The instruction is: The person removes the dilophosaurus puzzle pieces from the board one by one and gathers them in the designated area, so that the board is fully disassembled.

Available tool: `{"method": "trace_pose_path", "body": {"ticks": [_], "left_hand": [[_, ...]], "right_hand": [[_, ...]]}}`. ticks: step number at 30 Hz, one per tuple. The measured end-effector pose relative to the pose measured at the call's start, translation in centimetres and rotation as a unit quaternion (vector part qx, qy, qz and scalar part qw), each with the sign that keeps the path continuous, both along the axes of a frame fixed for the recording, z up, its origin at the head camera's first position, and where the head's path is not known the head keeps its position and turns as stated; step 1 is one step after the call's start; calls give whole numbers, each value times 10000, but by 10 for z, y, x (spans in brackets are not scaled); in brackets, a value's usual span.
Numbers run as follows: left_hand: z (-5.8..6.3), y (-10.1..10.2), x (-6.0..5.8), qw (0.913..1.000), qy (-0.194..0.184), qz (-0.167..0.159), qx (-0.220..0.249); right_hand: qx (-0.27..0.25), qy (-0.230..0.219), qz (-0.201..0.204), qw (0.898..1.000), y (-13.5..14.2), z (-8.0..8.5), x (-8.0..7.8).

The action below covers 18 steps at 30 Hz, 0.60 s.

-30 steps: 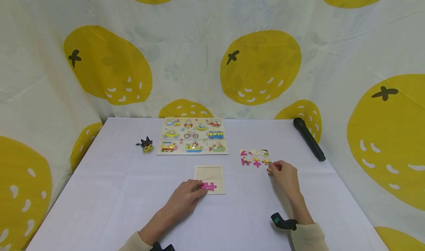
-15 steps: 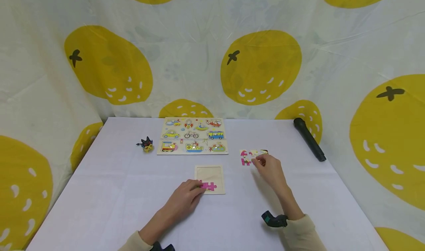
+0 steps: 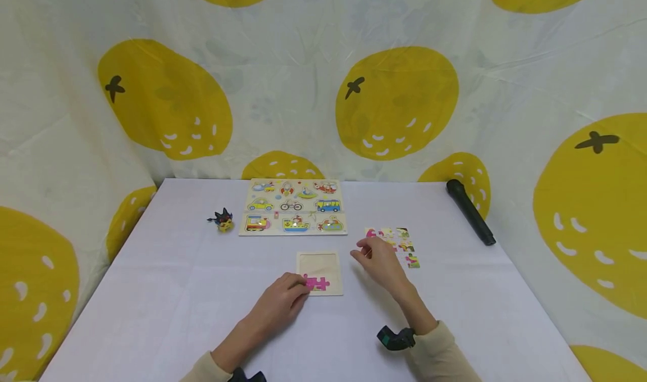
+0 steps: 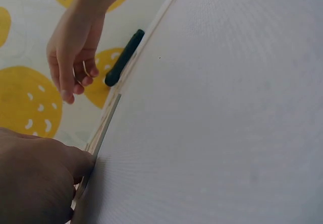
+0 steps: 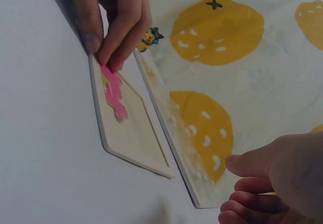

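Note:
My left hand [image 3: 279, 300] holds the left edge of a small square wooden puzzle tray [image 3: 326, 262]. In the right wrist view its fingertips rest on pink puzzle pieces [image 5: 114, 94] along one side of the tray, the thumb at the rim. My right hand [image 3: 382, 265] hovers over the left side of several loose puzzle pieces [image 3: 406, 247] to the tray's right, partly covering them. Its thumb and index finger are apart with nothing between them; the other fingers curl loosely, as the right wrist view of this hand [image 5: 275, 181] shows.
Behind the tray lies a larger wooden board [image 3: 295, 207] with vehicle pictures. A small yellow and dark figurine [image 3: 222, 220] stands to its left. At the back right is a black stick-like object [image 3: 471, 212]. A fruit-print cloth [image 3: 283, 90] hangs behind the white table.
My right hand has swept left, from the lower right loose piece across to the left side of the loose pieces, uncovering those on the right. The left hand has stayed on the tray.

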State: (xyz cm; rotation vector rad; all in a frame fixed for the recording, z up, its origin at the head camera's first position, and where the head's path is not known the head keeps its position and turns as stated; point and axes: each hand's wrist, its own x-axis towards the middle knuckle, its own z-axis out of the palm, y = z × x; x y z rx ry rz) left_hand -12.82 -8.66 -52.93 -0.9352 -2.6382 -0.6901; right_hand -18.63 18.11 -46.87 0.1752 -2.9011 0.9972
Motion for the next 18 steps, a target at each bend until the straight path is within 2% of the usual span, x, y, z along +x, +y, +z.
{"method": "trace_pose_path", "body": {"ticks": [10, 18], "left_hand": [[1, 0, -1, 9999, 97, 12, -54], [1, 0, -2, 9999, 77, 52, -85]], "right_hand": [[65, -103, 776, 9969, -34, -8, 8], [209, -324, 1387, 9896, -48, -16, 14]]}}
